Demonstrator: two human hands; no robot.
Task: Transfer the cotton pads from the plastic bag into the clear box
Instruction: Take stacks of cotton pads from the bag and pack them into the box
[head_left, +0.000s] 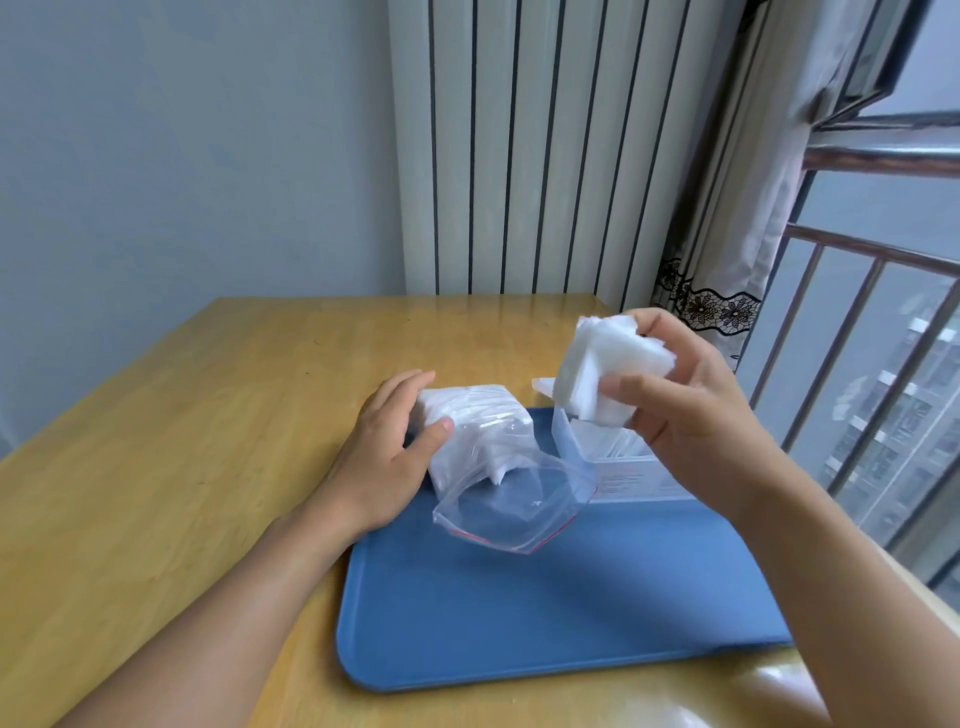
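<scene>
My right hand (696, 400) grips a thick stack of white square cotton pads (597, 369) and holds it tilted just above the clear box (623, 478). The box stands at the far right of the blue tray (519, 613), its lid open at the back, with several pads inside. My left hand (389, 447) holds the closed end of the clear plastic bag (498, 488), thumb and fingers around the pads still packed in it. The bag's red-striped mouth gapes open toward me over the tray.
The tray lies on a wooden table (182, 467) near its right edge. A white radiator (545, 145) and a curtain (737, 218) stand behind the table. A window with a metal railing (872, 322) is on the right.
</scene>
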